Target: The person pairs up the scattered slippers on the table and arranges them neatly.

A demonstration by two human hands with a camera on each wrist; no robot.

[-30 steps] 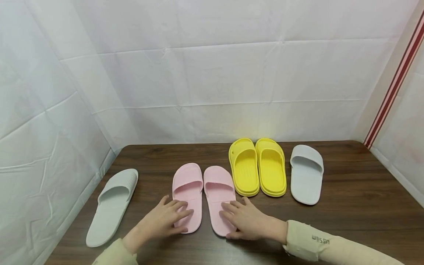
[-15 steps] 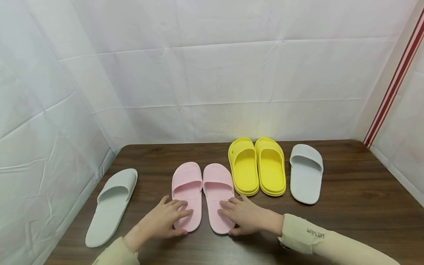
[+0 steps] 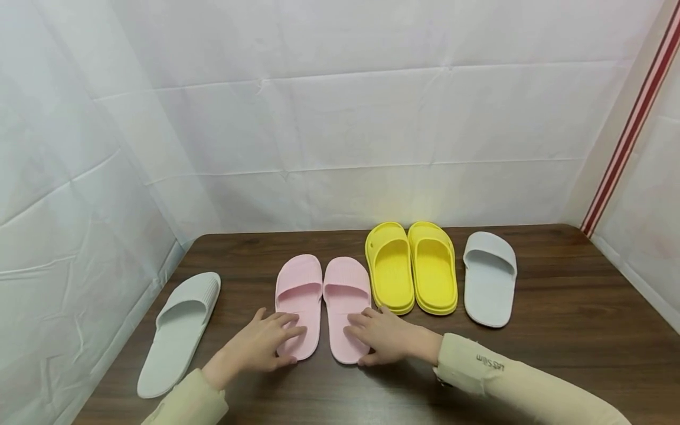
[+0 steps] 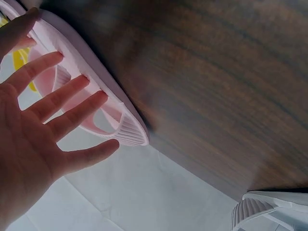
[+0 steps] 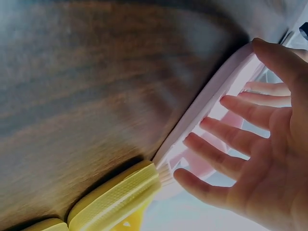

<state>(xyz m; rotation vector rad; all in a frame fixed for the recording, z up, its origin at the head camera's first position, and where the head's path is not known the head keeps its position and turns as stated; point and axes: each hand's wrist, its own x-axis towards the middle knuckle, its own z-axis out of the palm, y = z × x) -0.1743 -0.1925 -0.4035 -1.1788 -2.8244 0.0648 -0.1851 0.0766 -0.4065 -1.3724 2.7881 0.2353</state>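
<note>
Two pink slippers lie side by side at mid table, toes toward the back. Fingers of my left hand rest on the heel part of the left pink slipper, with the thumb at its heel edge. In the same way my right hand rests spread fingers on the right pink slipper, thumb by the heel. Both wrist views show fairly straight, spread fingers touching the slippers without wrapping round them. The right slipper's front comes close to the left yellow slipper.
Behind and to the right stand the left yellow slipper and right yellow slipper, side by side. Further right is a white slipper. Another white slipper lies slanted at the left of the dark wooden table. White sheeting surrounds the table.
Both pink slippers have slid a little toward the back of the table, and the right one also slightly left, closer to the other. My hands moved along with them. The other slippers stayed put.
</note>
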